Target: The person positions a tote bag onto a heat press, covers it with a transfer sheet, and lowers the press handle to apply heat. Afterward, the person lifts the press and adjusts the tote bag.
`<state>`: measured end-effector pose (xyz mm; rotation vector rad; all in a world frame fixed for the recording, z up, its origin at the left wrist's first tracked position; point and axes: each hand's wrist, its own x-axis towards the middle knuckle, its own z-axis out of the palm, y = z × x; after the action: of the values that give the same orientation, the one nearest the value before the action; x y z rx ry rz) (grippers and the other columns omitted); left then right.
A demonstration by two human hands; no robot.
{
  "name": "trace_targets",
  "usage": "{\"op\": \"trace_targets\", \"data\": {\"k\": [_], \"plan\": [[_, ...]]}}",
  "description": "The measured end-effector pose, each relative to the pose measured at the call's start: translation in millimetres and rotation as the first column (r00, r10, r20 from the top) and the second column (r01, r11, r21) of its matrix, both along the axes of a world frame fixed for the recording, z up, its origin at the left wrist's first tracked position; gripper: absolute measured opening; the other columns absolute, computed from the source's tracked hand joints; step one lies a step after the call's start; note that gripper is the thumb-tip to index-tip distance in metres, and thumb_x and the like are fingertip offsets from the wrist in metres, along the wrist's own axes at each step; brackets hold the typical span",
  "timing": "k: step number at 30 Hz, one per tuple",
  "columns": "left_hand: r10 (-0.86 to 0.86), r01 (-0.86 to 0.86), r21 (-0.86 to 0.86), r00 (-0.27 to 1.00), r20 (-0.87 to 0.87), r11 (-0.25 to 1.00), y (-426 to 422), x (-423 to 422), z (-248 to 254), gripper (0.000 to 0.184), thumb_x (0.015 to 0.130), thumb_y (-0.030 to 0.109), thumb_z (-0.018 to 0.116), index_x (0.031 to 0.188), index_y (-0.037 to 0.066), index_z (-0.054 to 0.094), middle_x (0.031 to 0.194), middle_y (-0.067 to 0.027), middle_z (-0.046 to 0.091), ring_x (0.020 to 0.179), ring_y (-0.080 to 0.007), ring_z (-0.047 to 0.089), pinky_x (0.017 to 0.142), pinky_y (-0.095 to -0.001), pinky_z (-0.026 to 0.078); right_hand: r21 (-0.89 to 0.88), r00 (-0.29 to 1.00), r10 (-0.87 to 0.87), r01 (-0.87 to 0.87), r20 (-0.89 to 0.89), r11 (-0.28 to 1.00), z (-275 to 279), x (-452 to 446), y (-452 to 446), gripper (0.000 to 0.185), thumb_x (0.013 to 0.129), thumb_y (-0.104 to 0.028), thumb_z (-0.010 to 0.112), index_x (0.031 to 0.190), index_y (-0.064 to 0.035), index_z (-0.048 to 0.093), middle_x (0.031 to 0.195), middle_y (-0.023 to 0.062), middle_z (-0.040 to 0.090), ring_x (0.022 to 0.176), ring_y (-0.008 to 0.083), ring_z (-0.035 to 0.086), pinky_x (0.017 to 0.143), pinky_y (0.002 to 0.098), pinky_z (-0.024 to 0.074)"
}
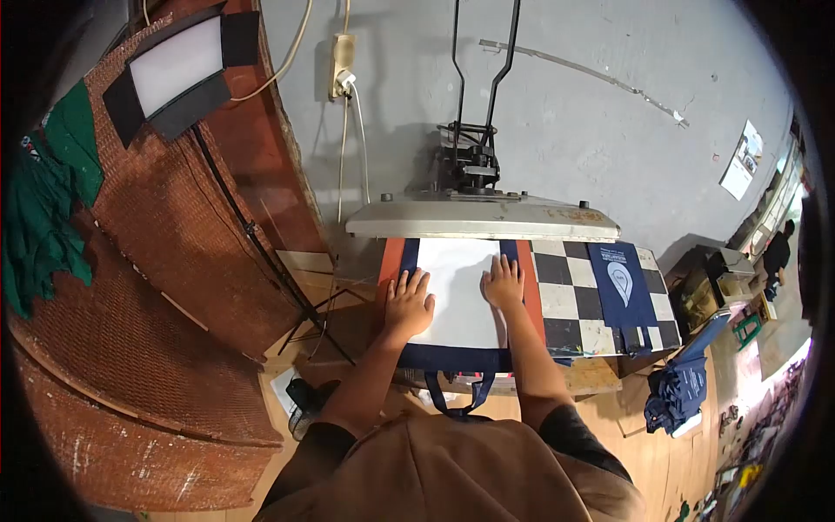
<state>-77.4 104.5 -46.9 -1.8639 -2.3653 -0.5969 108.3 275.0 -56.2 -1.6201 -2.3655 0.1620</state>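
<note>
A white sheet [461,300] lies flat on a dark blue bag [457,358], whose handles hang over the front edge of the orange-red press bed [532,304]. My left hand [410,302] rests flat on the sheet's left side, its fingers spread. On the right side, my right hand [504,282] lies open over the sheet's edge and the blue border. Neither hand holds anything. The raised plate of the heat press [483,216] is just beyond the fingertips and hides the far end of the sheet.
To the right, a printed blue bag [624,291] lies on a checkered surface [557,300]. More blue bags [677,391] hang beyond it. A lamp [178,65] on a stand and woven panels [165,348] are at left. A person [777,257] is far right.
</note>
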Motion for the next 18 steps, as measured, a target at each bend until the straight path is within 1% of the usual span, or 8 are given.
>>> {"op": "trace_targets", "data": {"k": [1,3,5,6,7,12,15,18], "plan": [[0.002,-0.002,0.003,1.000,0.000,1.000,1,0,1,0.057,0.098,0.039,0.044,0.149,0.017,0.037,0.156,-0.0058,0.032,0.145,-0.0310,0.026,0.118,-0.0538,0.017,0.003,1.000,0.002,-0.002,0.000,1.000,0,3,-13,0.062,0.096,-0.044,0.042,0.151,-0.0172,0.034,0.158,0.0091,0.030,0.146,0.0348,0.024,0.118,0.0564,0.0146],[0.013,-0.013,-0.022,1.000,0.012,1.000,1,1,1,0.057,0.097,0.039,0.044,0.149,0.018,0.036,0.157,-0.0052,0.031,0.146,-0.0304,0.024,0.118,-0.0538,0.016,0.163,0.995,0.100,-0.095,-0.021,0.982,-2,7,-44,0.059,0.093,-0.038,0.046,0.146,-0.0127,0.041,0.155,0.0125,0.036,0.143,0.0372,0.029,0.115,0.0590,0.0195],[0.016,-0.015,-0.036,1.000,0.012,0.999,1,1,3,0.057,0.097,0.039,0.044,0.149,0.018,0.036,0.157,-0.0051,0.030,0.146,-0.0302,0.024,0.118,-0.0537,0.016,0.225,0.970,0.241,-0.226,-0.041,0.948,-3,13,-78,0.057,0.093,-0.039,0.049,0.143,-0.0124,0.046,0.149,0.0142,0.042,0.138,0.0383,0.036,0.113,0.0611,0.0229],[0.020,-0.019,-0.047,1.000,0.012,0.999,1,2,4,0.057,0.098,0.039,0.044,0.150,0.018,0.036,0.158,-0.0050,0.030,0.146,-0.0300,0.023,0.118,-0.0537,0.016,0.233,0.955,0.290,-0.268,-0.068,0.935,-7,17,-92,0.057,0.093,-0.041,0.050,0.143,-0.0129,0.046,0.148,0.0133,0.043,0.136,0.0382,0.038,0.112,0.0612,0.0241],[0.014,-0.013,-0.052,1.000,0.014,0.999,1,2,4,0.057,0.098,0.039,0.044,0.150,0.018,0.036,0.158,-0.0050,0.030,0.146,-0.0300,0.023,0.118,-0.0537,0.016,0.253,0.948,0.309,-0.280,-0.080,0.926,-10,22,-107,0.056,0.094,-0.041,0.050,0.144,-0.0143,0.045,0.151,0.0115,0.041,0.139,0.0361,0.036,0.113,0.0590,0.0232],[0.025,-0.024,-0.032,1.000,0.017,0.999,2,2,1,0.056,0.097,0.039,0.045,0.148,0.017,0.039,0.157,-0.0045,0.031,0.146,-0.0287,0.024,0.119,-0.0512,0.015,0.195,0.972,0.230,-0.215,-0.056,0.957,5,59,-143,0.054,0.097,-0.039,0.047,0.146,-0.0173,0.042,0.152,0.0068,0.041,0.141,0.0325,0.035,0.117,0.0541,0.0198],[0.028,-0.028,-0.065,1.000,0.004,0.998,2,2,2,0.056,0.097,0.039,0.044,0.149,0.018,0.037,0.158,-0.0041,0.029,0.147,-0.0283,0.022,0.119,-0.0512,0.015,0.176,0.976,0.213,-0.201,-0.051,0.964,3,79,-146,0.056,0.098,-0.040,0.048,0.149,-0.0194,0.039,0.154,0.0074,0.039,0.141,0.0341,0.034,0.116,0.0559,0.0199],[0.022,-0.020,-0.066,0.999,0.026,0.998,2,1,2,0.056,0.097,0.039,0.044,0.149,0.018,0.037,0.158,-0.0036,0.028,0.147,-0.0284,0.021,0.119,-0.0524,0.015,0.179,0.977,0.206,-0.193,-0.057,0.965,2,84,-148,0.055,0.098,-0.040,0.046,0.148,-0.0189,0.039,0.153,0.0069,0.039,0.141,0.0340,0.034,0.116,0.0555,0.0191]]}}
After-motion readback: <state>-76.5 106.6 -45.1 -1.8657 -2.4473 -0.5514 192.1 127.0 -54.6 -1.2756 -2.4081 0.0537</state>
